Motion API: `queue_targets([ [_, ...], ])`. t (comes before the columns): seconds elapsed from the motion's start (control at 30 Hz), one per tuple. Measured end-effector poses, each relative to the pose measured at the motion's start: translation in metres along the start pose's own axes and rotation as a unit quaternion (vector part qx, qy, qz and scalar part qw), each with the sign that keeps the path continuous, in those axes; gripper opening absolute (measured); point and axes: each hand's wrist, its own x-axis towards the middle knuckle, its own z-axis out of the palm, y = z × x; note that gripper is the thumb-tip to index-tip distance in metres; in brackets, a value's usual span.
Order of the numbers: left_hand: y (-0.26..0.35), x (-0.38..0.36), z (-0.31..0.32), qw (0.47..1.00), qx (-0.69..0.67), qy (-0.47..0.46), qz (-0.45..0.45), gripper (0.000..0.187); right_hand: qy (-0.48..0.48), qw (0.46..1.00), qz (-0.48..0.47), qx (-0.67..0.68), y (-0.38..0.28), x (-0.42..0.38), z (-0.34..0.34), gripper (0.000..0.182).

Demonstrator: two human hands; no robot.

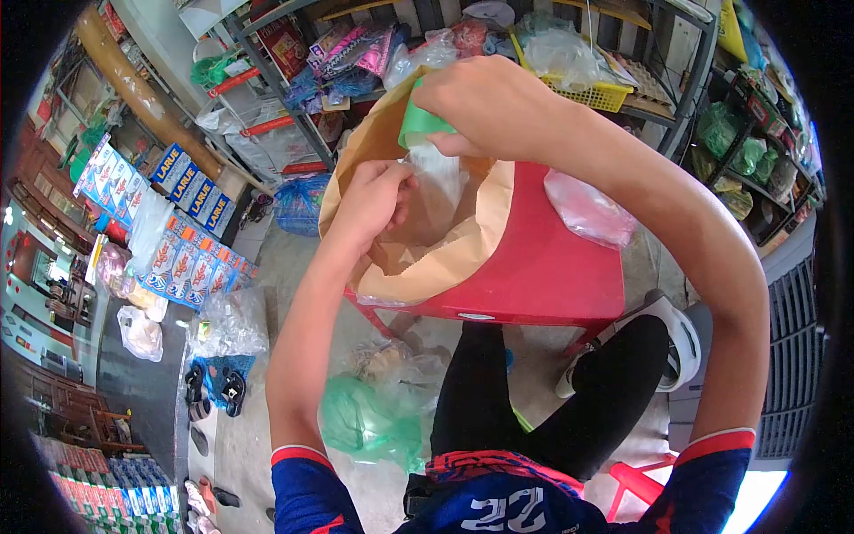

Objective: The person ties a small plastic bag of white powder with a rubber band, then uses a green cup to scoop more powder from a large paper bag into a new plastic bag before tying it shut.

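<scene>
A large brown paper bag [489,218] stands wide open on a red plastic table [551,267]. Tilted over its mouth is a green cup [420,120], held in my right hand [476,98], with white grains pouring from it, blurred by motion. My left hand [378,200] is at the bag's left side, over the opening, its fingers curled beside the falling white stream. Whether these fingers grip anything is too unclear to tell. The bottom of the bag's inside is partly hidden by my left hand and the stream.
A pinkish plastic bag [589,209] lies on the table's right side. Green and clear plastic bags [369,418] are on the floor below. Shelves with a yellow basket [596,93] stand behind. Beer cartons [191,267] are stacked at left.
</scene>
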Motion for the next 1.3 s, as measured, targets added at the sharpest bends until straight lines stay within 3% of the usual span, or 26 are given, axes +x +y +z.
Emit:
queue_targets([
  [0.4, 0.001, -0.003, -0.004, 1.0, -0.003, 0.01, 0.014, 0.027, -0.001, 1.0, 0.001, -0.017, -0.003, 0.0, -0.005, 0.031],
  [0.5, 0.001, -0.003, -0.004, 1.0, -0.004, 0.01, 0.015, 0.027, -0.046, 0.999, 0.024, 0.003, -0.004, 0.0, -0.01, 0.028],
  [0.9, 0.003, -0.003, -0.004, 1.0, -0.002, 0.021, 0.021, 0.027, 0.012, 1.0, -0.01, -0.016, -0.006, 0.0, -0.012, 0.03],
  [1.3, 0.005, -0.005, -0.001, 0.999, -0.01, 0.03, 0.023, 0.028, 0.006, 0.999, -0.016, -0.036, -0.007, -0.002, -0.013, 0.03],
])
